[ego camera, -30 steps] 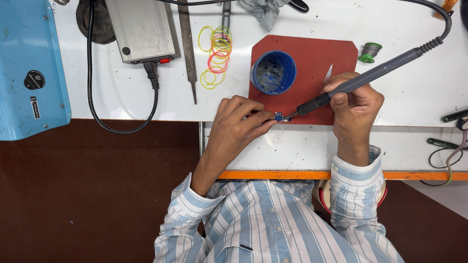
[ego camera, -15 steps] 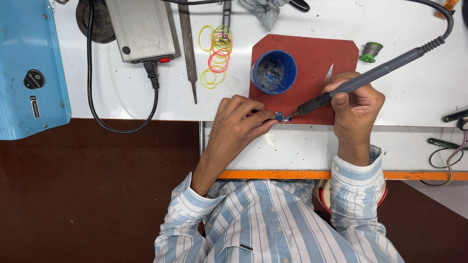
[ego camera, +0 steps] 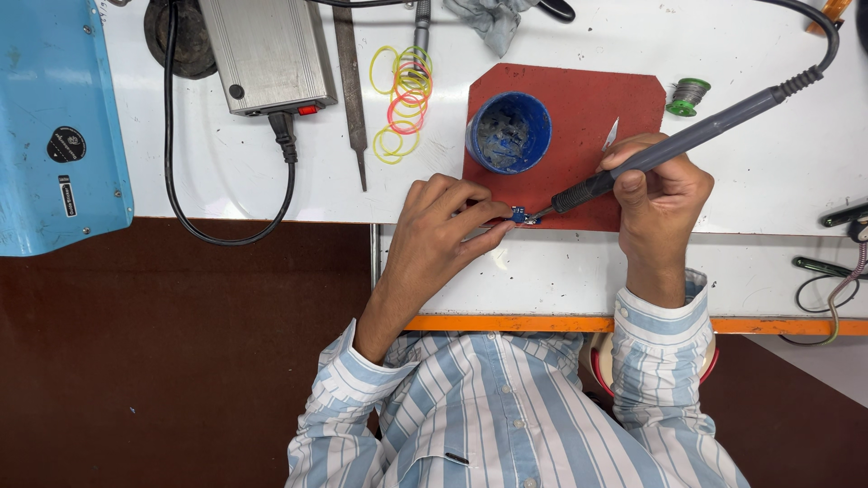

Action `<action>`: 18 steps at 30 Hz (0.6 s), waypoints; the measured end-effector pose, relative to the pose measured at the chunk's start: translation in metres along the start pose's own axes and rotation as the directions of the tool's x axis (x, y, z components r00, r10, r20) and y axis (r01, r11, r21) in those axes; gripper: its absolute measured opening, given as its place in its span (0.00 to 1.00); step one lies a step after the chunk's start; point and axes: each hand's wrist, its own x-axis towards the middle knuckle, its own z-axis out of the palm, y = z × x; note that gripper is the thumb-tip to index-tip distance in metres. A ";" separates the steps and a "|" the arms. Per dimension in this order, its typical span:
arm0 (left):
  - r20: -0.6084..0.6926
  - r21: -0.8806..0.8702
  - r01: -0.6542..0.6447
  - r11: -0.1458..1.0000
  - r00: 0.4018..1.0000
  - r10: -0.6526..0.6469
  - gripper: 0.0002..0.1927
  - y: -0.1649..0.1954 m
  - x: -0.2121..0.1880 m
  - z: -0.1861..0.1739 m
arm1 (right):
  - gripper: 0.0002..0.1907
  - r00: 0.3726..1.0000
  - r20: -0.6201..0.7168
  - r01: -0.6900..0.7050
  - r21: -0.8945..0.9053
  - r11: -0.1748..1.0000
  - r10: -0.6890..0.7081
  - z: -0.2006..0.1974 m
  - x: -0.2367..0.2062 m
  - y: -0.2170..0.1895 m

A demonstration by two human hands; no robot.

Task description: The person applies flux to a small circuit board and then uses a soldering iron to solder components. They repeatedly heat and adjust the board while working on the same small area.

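Our left hand (ego camera: 443, 226) pinches a small blue board (ego camera: 518, 215) shut between its fingertips at the near edge of the red mat (ego camera: 579, 99) on the bench (ego camera: 271, 181), while our right hand (ego camera: 660, 194) has its grip closed round the soldering iron (ego camera: 687, 140) like a pen, the tip touching the board. To do this well, we judge we should keep both wrists braced on the bench, hold the board flat and still, and keep fingertips clear of the tip. The blue pot (ego camera: 508, 132) stands just behind.
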 end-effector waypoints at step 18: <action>-0.017 -0.030 0.005 1.000 1.000 -0.006 0.08 0.004 -0.002 -0.004 | 0.22 1.000 -0.014 0.013 0.020 1.000 -0.013 0.001 -0.002 -0.003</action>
